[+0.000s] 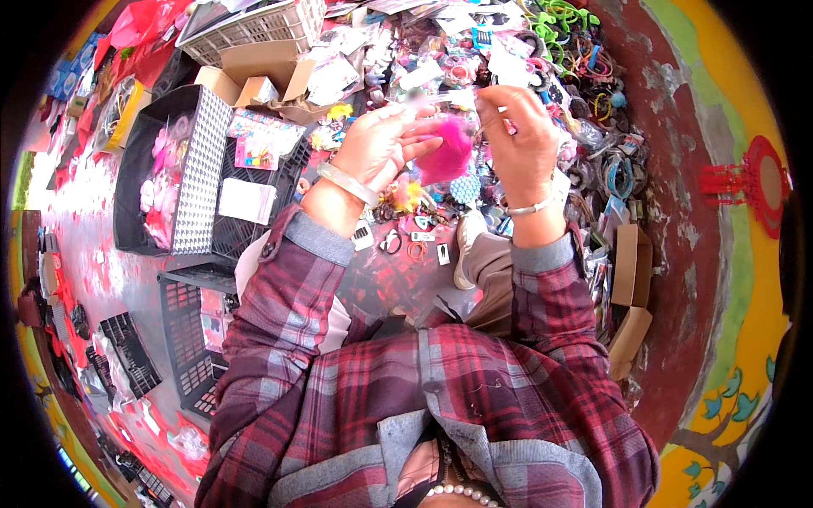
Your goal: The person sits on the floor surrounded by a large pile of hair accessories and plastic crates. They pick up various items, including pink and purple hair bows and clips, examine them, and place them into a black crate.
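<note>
A bright pink fluffy pompom (447, 151) hangs between my hands, above a heap of small goods. A clear plastic bag (457, 96) stretches across above it; whether the pompom is fully inside is hard to make out. My left hand (373, 146) has its palm turned up, holding the bag's left edge near the thumb, with the other fingers reaching beside the pompom. At the bag's right upper corner, my right hand (521, 140) pinches the plastic between thumb and forefinger. Below the pompom lie a light blue beaded piece (465, 189) and a yellow fluffy item (412, 196).
Hair ties, headbands and bagged trinkets (584, 127) pile up ahead and to the right. To the left stand a houndstooth-patterned box (201, 169), an open cardboard box (301, 80) and a dark plastic crate (182, 339). Cardboard boxes (631, 267) sit beside my right arm.
</note>
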Available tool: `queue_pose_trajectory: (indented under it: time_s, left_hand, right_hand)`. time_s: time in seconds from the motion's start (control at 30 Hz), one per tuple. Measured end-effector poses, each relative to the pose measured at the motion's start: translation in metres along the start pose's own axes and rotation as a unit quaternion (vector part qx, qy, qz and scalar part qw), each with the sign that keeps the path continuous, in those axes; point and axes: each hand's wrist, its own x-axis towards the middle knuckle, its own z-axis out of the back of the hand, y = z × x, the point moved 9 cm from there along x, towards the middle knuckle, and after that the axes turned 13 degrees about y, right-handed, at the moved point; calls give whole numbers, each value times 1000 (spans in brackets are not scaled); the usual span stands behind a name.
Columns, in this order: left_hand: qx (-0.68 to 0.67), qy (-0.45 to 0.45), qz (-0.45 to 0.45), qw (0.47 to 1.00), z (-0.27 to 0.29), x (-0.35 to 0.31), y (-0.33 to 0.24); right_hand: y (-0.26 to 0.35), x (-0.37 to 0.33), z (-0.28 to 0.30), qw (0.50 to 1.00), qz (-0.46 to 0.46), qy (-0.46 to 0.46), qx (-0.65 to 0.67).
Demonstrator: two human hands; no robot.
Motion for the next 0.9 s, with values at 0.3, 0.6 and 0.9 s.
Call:
queue_pose_trajectory:
  time_s: [0.3,0.6,0.9]
  left_hand:
    - [23,106,25,994,-22,-1,8]
    - [209,93,-1,974,-19,1,10]
    - [313,117,-3,942,-22,2,11]
  right_hand:
    - [25,-11,-46,982,111,83,-126]
    - [34,-14,-57,950,109,151,-252]
    - [33,-12,-55,959,140,120,-215]
